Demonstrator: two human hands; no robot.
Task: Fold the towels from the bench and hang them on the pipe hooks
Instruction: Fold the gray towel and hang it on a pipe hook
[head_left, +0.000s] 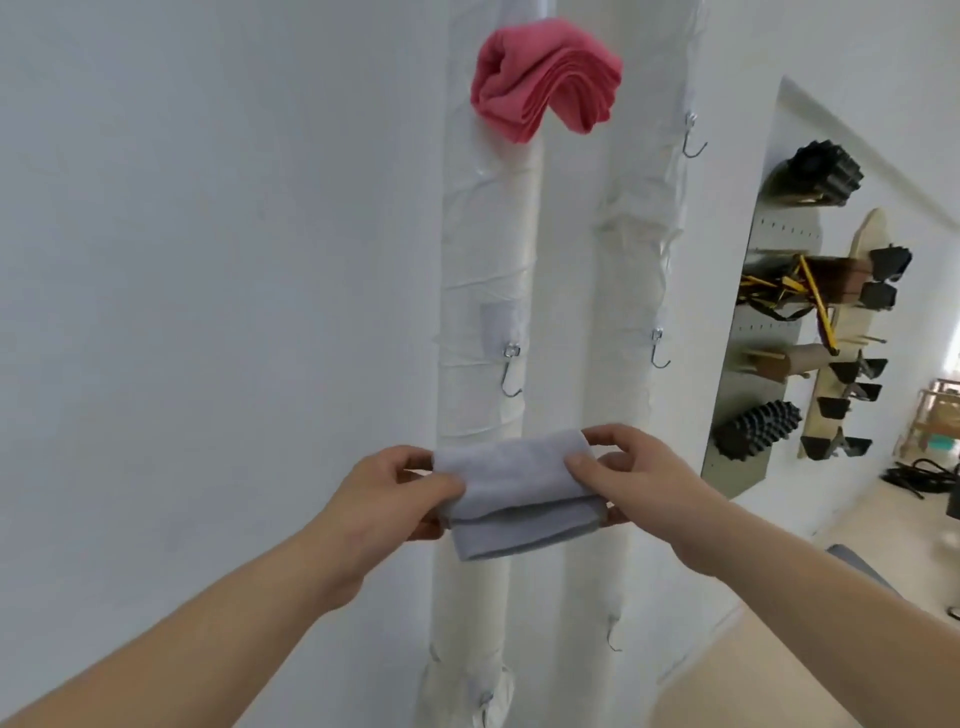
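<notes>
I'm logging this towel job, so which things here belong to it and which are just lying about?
Part of the job: grey towel, pinched by left hand and right hand; pink towel hung up on the left pipe; empty hook below it.
Just lying about: pegboard, black foam roller, wooden rack.

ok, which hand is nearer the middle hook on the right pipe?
Right. The right hand holds the grey towel just below that hook; the left hand grips the towel's other end, farther down-left.

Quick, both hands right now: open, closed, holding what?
Left hand: closed, pinching the left end of the folded grey towel.
Right hand: closed, pinching the towel's right end.
</notes>
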